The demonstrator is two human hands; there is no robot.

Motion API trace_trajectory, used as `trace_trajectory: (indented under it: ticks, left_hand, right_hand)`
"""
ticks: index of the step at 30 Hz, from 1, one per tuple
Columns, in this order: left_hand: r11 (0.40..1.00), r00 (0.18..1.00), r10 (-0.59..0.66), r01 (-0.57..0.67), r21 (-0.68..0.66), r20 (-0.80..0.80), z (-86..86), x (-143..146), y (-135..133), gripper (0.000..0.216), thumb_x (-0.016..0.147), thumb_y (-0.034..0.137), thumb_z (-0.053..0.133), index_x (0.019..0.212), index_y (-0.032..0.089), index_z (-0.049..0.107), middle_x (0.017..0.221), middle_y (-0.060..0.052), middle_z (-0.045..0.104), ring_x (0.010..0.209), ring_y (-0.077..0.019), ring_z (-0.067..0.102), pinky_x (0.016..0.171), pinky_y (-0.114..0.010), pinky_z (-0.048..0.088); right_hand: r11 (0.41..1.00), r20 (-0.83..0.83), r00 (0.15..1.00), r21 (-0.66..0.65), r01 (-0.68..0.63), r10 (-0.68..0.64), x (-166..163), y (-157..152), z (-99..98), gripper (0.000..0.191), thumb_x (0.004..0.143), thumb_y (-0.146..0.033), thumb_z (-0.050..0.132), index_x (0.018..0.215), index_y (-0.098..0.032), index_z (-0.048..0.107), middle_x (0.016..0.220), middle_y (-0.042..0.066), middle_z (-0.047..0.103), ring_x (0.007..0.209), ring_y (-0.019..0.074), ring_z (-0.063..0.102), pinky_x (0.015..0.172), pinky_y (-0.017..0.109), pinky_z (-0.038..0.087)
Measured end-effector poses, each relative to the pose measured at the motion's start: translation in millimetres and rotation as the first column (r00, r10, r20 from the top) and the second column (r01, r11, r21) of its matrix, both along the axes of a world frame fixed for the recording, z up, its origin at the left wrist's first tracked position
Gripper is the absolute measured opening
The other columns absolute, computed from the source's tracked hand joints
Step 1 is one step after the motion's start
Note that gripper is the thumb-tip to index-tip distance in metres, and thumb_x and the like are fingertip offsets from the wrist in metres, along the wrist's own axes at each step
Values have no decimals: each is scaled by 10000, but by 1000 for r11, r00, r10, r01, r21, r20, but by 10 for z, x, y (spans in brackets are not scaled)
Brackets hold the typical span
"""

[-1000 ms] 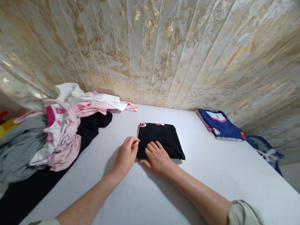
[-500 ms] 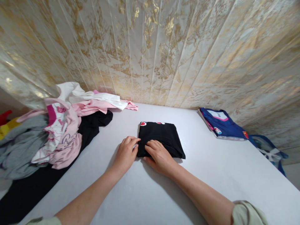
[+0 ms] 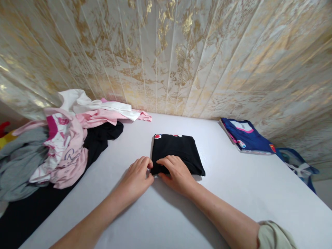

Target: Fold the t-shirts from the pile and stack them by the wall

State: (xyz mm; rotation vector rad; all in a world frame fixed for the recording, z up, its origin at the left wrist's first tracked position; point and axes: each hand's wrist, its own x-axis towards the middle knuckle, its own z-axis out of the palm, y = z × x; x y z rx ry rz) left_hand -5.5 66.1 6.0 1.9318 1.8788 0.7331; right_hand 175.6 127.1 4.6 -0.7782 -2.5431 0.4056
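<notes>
A folded black garment [image 3: 176,147], with red and white printed patches along its far edge, lies on the white table in front of me. At its near left corner my left hand [image 3: 138,174] is curled, the index finger and thumb against the corner. My right hand [image 3: 176,173] has its fingers bent over the top of the cloth and its thumb at the front edge, taking hold of the same near part. The cloth under my right palm is hidden.
A loose heap of clothes, with a pink shirt [image 3: 70,162], a grey garment [image 3: 20,159] and black cloth [image 3: 100,136], covers the left side. At the far right lies a folded navy garment [image 3: 249,138], with a blue-trimmed clear bag [image 3: 298,164] beyond. A patterned curtain [image 3: 166,58] hangs behind.
My left hand has shifted slightly down and its thumb has moved to the near corner. The fingers of my right hand have slid a little left. The black garment stays nearly in place.
</notes>
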Motion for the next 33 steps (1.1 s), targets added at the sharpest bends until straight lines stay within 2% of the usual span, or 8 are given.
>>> trace_trajectory:
  ticks: [3,7,15,20,33]
  left_hand:
    - [1000,999,-8,8,-8,-53,-14,41,-30,147,738,147,506,831,240,442,891,-14,558,870,-218,536,776,-365,427]
    - [1000,996,1,-1,5,-85,-16,89,-13,148,752,118,481,799,241,415,830,-6,549,817,-208,536,738,-340,415]
    - [997,984,80,-77,21,-160,-14,137,3,186,776,107,474,785,256,363,771,11,565,748,-201,552,700,-317,391]
    - [996,974,86,-81,33,-211,-6,128,-3,201,756,94,481,761,254,360,755,14,570,746,-199,559,702,-322,383]
    - [1000,985,15,-18,-20,-169,36,65,-32,180,713,76,491,754,243,439,800,9,579,815,-201,575,731,-330,413]
  right_hand:
    - [999,47,998,7,-39,39,-34,-4,-12,253,867,-161,614,1106,-240,599,1019,40,624,959,188,554,828,320,391]
    - [1000,38,999,2,-9,9,-64,17,-43,166,888,-132,579,1010,-233,628,960,27,621,914,176,543,797,303,381]
    - [999,29,999,22,25,-25,-89,10,-75,153,896,-122,562,1000,-222,612,942,26,604,896,172,534,777,291,368]
    - [998,65,997,42,41,-44,-106,14,-98,163,883,-97,555,974,-221,610,939,28,594,873,173,522,751,285,360]
    - [994,127,992,109,13,-27,-94,-3,-50,166,867,-70,557,891,-211,642,906,29,600,831,163,504,723,281,360]
